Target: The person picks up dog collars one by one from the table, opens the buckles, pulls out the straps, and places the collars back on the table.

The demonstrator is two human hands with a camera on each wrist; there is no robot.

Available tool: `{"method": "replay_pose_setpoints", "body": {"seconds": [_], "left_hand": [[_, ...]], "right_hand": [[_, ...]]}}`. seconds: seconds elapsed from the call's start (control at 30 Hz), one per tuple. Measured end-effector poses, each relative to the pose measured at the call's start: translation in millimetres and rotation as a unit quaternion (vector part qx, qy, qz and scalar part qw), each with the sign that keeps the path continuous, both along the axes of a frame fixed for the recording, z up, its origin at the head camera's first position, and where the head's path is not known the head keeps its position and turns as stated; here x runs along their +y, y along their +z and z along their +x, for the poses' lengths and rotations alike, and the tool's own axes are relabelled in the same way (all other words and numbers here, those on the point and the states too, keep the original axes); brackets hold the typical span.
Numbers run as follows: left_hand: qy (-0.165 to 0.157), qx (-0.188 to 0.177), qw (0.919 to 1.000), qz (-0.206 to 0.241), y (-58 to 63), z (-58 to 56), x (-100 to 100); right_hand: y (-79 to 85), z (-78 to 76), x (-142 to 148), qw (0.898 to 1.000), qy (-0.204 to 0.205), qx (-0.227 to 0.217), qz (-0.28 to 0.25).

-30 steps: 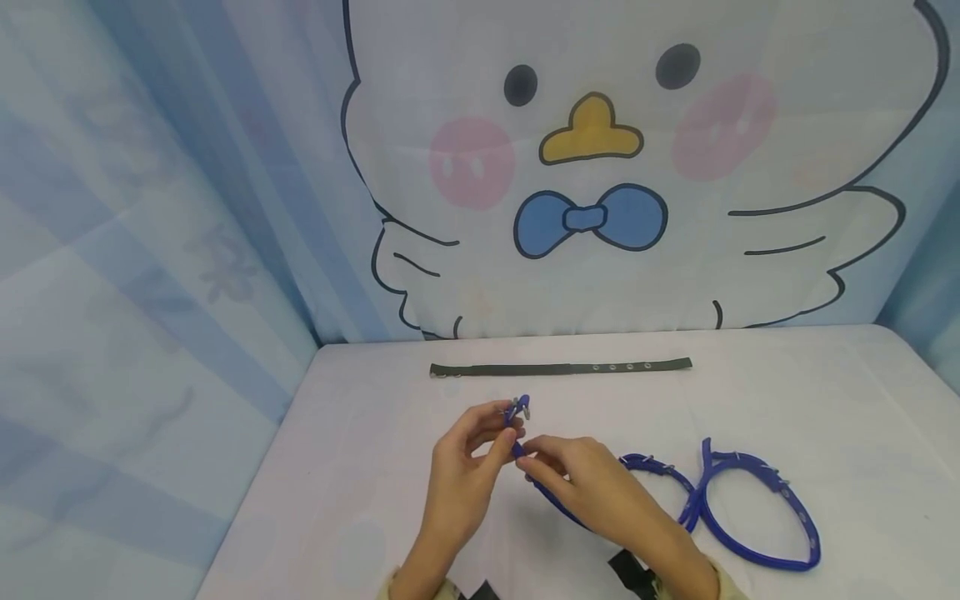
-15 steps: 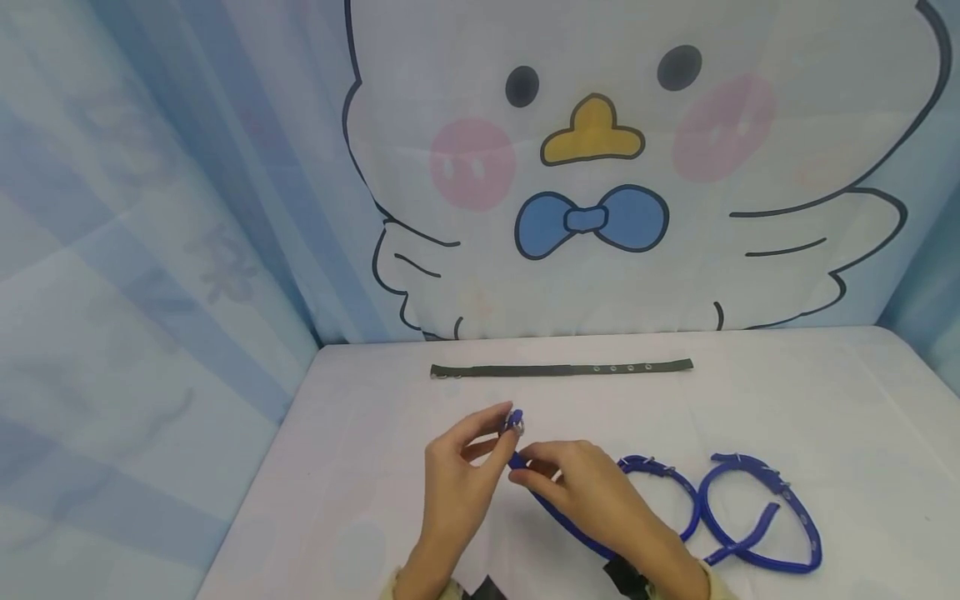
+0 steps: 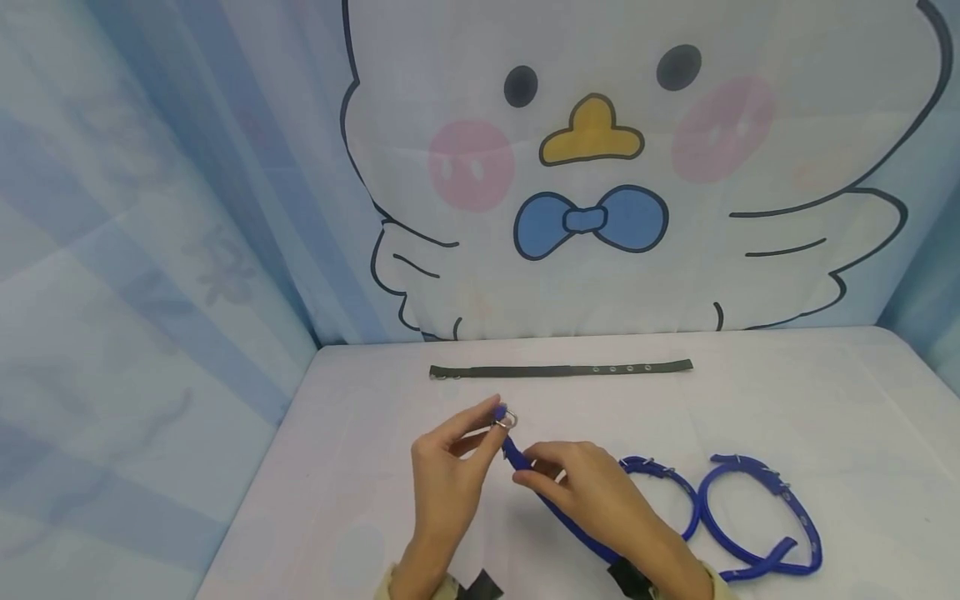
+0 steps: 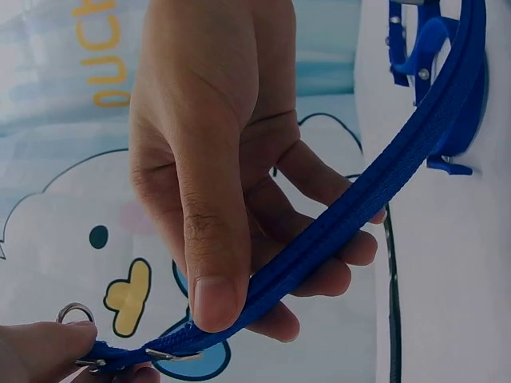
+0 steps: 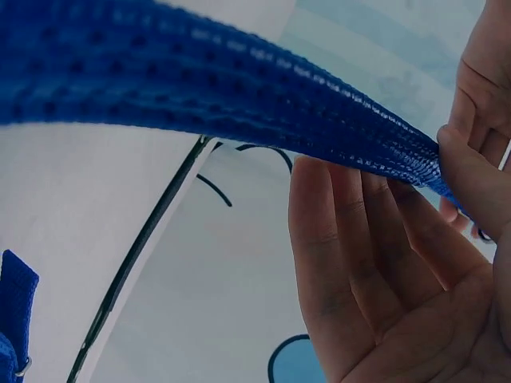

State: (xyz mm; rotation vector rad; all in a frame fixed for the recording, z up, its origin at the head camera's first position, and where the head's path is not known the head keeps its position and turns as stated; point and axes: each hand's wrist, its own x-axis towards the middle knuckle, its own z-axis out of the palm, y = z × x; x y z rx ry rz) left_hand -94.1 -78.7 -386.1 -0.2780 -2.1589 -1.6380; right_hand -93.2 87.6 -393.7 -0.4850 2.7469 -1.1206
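Held between both hands, above the white table, is a blue woven collar with a metal buckle and D-ring at its upper end. My left hand pinches that end by the ring; in the left wrist view, its thumb presses beside the ring. Lower on the strap, my right hand grips it between thumb and fingers, as the right wrist view shows with the fingers under the band. The collar slants down behind the right wrist, and its tail lies at the lower right.
Two more blue collars, a right one and a left one, lie buckled in loops at the right. A dark green collar with eyelets lies straight along the table's back. Behind hangs a cartoon duck curtain.
My left hand has moved left and slightly down with the buckle end, turning the D-ring into view. The collar's tail has dropped from upright down across the right loop.
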Motion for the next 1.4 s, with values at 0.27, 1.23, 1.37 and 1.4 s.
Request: {"method": "replay_pose_setpoints", "body": {"seconds": [0.27,1.23,1.37,1.4], "left_hand": [[0.002,-0.008,0.9999,0.011,1.0,-1.1,0.0],[0.014,-0.009,0.9991,0.039,3.2,-12.9,-28.3],[0.023,-0.012,0.9991,0.035,2.2,-15.1,-33.9],[0.027,-0.015,0.9990,0.032,1.8,-15.6,-35.5]], "right_hand": [[-2.0,-1.6,2.6,1.000,-0.008,0.017,-0.013],[-10.7,-2.9,34.4,0.997,0.040,-0.057,-0.032],[-13.1,-3.5,43.3,0.997,0.045,-0.057,-0.030],[-13.9,-3.9,45.6,0.997,0.047,-0.058,-0.031]]}}
